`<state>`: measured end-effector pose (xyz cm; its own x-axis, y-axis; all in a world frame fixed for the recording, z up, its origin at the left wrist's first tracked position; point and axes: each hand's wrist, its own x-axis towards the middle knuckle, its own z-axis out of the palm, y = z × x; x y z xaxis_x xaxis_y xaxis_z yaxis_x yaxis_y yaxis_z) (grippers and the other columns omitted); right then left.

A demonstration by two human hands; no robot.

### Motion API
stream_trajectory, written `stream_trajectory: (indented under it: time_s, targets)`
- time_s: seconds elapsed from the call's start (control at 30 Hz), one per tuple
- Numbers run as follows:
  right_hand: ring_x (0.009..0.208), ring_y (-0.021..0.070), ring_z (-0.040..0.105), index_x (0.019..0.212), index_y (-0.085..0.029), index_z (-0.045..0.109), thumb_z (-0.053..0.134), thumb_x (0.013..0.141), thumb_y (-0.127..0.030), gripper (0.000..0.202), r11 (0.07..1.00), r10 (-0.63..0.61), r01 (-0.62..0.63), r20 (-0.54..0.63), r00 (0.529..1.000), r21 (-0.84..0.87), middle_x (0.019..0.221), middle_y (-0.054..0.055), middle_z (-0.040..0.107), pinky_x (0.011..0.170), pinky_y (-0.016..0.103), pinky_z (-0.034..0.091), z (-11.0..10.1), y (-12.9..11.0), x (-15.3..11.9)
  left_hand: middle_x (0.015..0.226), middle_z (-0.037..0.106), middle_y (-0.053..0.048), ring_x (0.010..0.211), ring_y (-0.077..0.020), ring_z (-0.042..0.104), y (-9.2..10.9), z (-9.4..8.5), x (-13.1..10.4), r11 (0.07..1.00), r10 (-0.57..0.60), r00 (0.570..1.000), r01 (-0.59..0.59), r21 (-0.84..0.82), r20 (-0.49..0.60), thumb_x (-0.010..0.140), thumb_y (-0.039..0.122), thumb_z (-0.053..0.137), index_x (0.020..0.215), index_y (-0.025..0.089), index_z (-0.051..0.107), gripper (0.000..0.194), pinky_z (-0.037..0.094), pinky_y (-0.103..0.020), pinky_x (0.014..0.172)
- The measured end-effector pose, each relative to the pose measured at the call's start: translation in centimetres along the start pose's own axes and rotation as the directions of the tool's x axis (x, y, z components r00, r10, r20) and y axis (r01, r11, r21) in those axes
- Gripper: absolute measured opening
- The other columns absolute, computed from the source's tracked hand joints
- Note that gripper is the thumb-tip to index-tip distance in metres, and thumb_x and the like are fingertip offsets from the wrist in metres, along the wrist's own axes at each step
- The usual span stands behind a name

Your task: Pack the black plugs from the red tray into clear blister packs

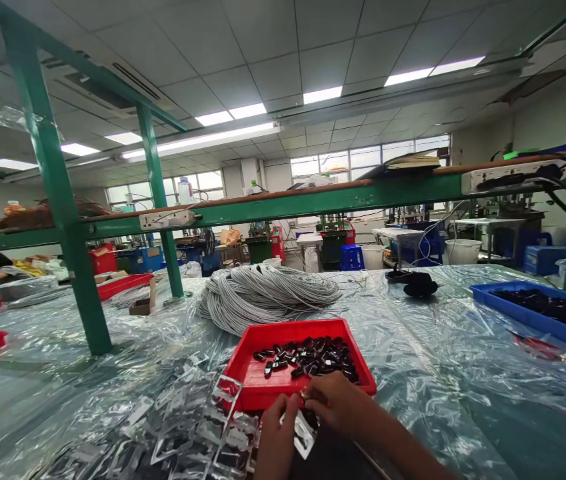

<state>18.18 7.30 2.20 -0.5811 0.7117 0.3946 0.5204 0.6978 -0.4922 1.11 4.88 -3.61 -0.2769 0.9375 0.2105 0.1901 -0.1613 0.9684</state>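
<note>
Both hands meet at the near edge of a red tray [250,398], fingertips close together. My left hand [279,433] is closed, its thumb and forefinger pinched on something I cannot make out. Bent fingers of my right hand [335,402] close round a small, partly hidden item with a metallic glint. Below them a silvery flat piece [305,437] shows between the hands. Many small glossy black parts [313,355] lie in the tray. To the left, a heap of silvery flat pieces [177,427] spreads over the plastic-covered table [413,373].
Coiled grey cable [263,297] lies behind the tray. A blue tray [537,317] of dark items stands at the right, near red-handled tool [537,347]. Green posts [83,287] carry a shelf [283,205] across the table. A person [5,270] is at far left.
</note>
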Motion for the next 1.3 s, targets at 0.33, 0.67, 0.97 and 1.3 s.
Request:
stream_trajectory:
  time_s: [0.33,0.67,0.97,1.3]
  targets:
    - [0.119,0.0266,0.054,0.123,-0.019,0.056,0.055,0.085,-0.026,0.039,0.988,0.042,0.035,-0.47,0.881,0.153,0.126,0.011,0.059,0.101,0.041,0.044,-1.2,2.6,1.2,0.058,0.052,0.005,0.045,-0.0134,0.05,2.1,0.1,-0.9,0.975,-0.084,0.992,0.101,-0.196,0.094,0.064,0.075,0.062,0.076,0.019,0.059,0.058,0.042,-0.024,0.039]
    - [0.084,0.0242,0.068,0.105,-0.017,0.067,0.062,0.086,-0.043,0.032,0.843,0.266,-0.18,-0.102,0.959,0.507,0.09,0.007,0.072,0.072,0.03,0.051,0.4,-0.5,0.8,0.076,0.068,-0.004,0.074,-0.0226,0.066,2.5,0.4,-0.6,0.888,-0.145,0.983,0.178,-0.424,0.109,0.053,0.06,0.083,0.08,0.015,0.068,0.054,0.058,-0.03,0.062]
    - [0.064,0.0194,0.063,0.093,-0.018,0.06,0.068,0.079,-0.056,0.042,0.634,0.37,-0.134,-0.146,0.918,0.762,0.076,0.003,0.068,0.059,0.028,0.048,1.7,-1.5,0.9,0.064,0.065,0.0,0.057,-0.0178,0.062,3.0,-0.8,-1.1,0.973,0.042,0.981,0.003,-0.23,0.191,0.076,0.065,0.063,0.076,0.017,0.06,0.048,0.05,-0.027,0.06]
    - [0.061,0.0167,0.055,0.091,-0.017,0.058,0.063,0.079,-0.058,0.043,0.656,0.44,-0.317,-0.007,0.898,0.685,0.073,0.002,0.059,0.06,0.03,0.046,2.2,-1.5,0.9,0.054,0.057,0.003,0.047,-0.0133,0.052,1.8,-0.8,-0.6,0.971,0.049,0.984,-0.008,-0.239,0.168,0.074,0.067,0.064,0.071,0.019,0.057,0.049,0.042,-0.022,0.049]
